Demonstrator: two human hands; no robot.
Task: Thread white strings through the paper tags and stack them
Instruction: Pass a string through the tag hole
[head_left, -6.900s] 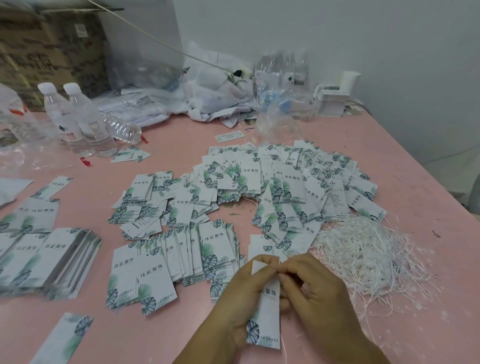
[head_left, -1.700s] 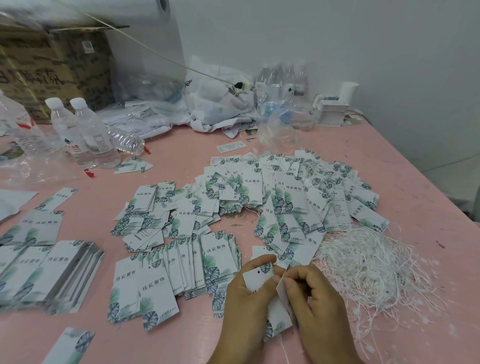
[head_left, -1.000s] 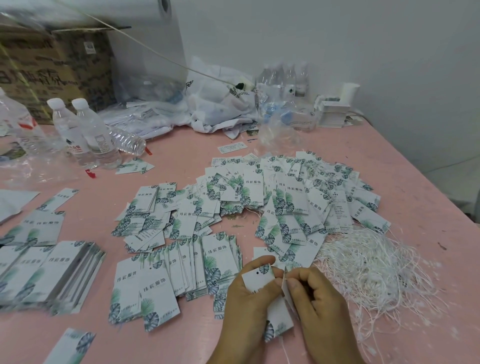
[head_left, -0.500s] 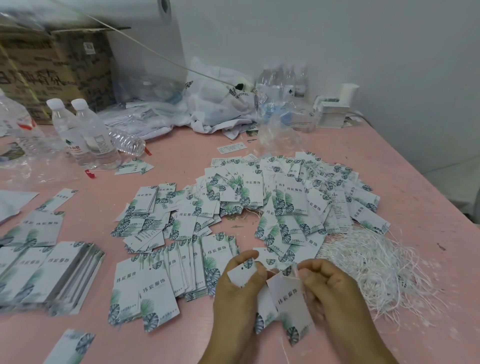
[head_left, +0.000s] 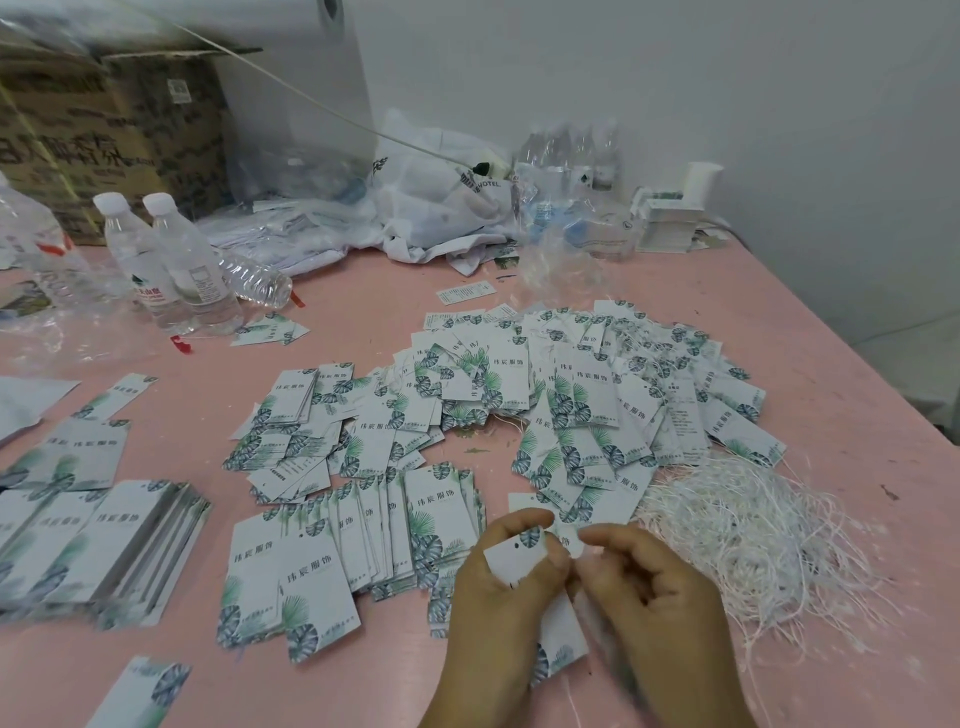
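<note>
Second tag back behind first; my left hand (head_left: 498, 582) pinches both tags (head_left: 511, 558), right hand (head_left: 644, 587) at 3 o'clock pinching string, hole exposed, threading next.

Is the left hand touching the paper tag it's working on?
Touching. The head view shows the left hand pinching the paper tag near its punched hole, thumb and fingers curled round its top edge.
</note>
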